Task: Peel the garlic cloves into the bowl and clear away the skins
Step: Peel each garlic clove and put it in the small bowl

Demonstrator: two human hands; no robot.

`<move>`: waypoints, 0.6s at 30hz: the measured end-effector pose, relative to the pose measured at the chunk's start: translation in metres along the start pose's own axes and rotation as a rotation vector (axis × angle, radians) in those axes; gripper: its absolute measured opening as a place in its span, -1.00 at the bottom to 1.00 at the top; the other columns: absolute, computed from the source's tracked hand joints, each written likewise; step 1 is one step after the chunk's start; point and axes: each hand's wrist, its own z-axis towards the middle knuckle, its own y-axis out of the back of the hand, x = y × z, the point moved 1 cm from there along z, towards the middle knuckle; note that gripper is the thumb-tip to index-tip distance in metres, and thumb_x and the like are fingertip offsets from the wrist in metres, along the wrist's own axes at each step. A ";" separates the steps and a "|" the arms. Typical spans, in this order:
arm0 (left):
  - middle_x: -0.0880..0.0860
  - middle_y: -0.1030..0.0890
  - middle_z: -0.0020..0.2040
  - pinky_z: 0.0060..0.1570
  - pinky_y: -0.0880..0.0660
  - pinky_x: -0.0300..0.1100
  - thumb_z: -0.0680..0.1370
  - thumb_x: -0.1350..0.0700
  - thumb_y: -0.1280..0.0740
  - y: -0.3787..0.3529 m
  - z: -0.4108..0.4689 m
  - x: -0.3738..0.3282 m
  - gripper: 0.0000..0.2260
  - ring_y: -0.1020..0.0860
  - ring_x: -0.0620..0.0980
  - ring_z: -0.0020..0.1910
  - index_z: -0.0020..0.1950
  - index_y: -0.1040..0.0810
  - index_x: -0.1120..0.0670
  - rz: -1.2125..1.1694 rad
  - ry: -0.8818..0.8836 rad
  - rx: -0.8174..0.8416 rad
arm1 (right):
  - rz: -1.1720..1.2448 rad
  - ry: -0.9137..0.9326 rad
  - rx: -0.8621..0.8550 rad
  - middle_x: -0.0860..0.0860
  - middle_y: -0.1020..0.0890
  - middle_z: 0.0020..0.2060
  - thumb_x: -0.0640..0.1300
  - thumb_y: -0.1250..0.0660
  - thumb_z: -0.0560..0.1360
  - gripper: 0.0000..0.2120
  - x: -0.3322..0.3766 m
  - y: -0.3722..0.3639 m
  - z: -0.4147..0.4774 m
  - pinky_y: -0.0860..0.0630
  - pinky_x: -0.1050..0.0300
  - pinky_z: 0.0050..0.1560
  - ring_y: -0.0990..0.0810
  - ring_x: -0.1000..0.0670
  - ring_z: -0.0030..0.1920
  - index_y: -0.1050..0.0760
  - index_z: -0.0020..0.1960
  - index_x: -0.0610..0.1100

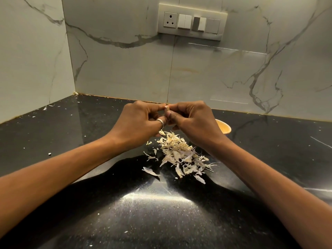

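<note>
A small garlic clove [166, 108] is pinched between the fingertips of both hands, held above the black counter. My left hand [138, 123], with a silver ring on one finger, grips it from the left. My right hand [192, 119] grips it from the right, thumb against the clove. Most of the clove is hidden by my fingers. Below the hands lies a heap of pale garlic skins [181, 155]. A small yellowish bowl [223, 127] stands just behind my right wrist, which covers most of it; its contents are hidden.
The black stone counter [71, 126] meets marble walls at the back and left, forming a corner. Stray skin bits [150, 171] lie scattered near the heap and along the left wall. A switch plate [192, 21] is on the back wall.
</note>
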 end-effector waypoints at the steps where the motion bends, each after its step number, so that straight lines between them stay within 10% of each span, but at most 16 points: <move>1: 0.05 -0.73 -0.19 -0.24 -0.67 -0.13 0.58 0.13 -0.40 0.000 0.000 0.000 -0.73 -0.69 -0.12 -0.30 0.28 -0.63 -0.04 0.019 -0.015 0.008 | -0.006 0.001 0.011 -0.06 -0.73 -0.22 -0.20 -0.39 0.60 -0.88 0.000 0.000 0.000 -0.69 -0.12 -0.14 -0.72 -0.05 -0.22 -0.71 0.06 -0.13; 8: 0.07 -0.73 -0.03 -0.28 -0.67 -0.16 0.62 0.12 -0.37 -0.001 0.001 0.003 -0.69 -0.68 -0.15 -0.32 0.36 -0.59 0.00 0.048 -0.024 0.068 | -0.088 0.044 0.037 -0.06 -0.72 -0.25 -0.23 -0.33 0.63 -0.84 0.001 0.001 0.000 -0.68 -0.10 -0.19 -0.72 0.01 -0.27 -0.70 0.06 -0.18; 18: 0.19 -0.50 -0.35 -0.27 -0.67 -0.17 0.63 0.14 -0.35 0.001 0.002 0.002 -0.78 -0.55 -0.17 -0.43 0.25 -0.65 -0.02 0.037 -0.035 0.161 | -0.354 0.275 0.076 -0.02 -0.65 -0.36 -0.18 -0.34 0.60 -0.84 -0.001 0.010 0.002 -0.51 -0.06 -0.36 -0.61 -0.04 -0.38 -0.70 -0.04 -0.11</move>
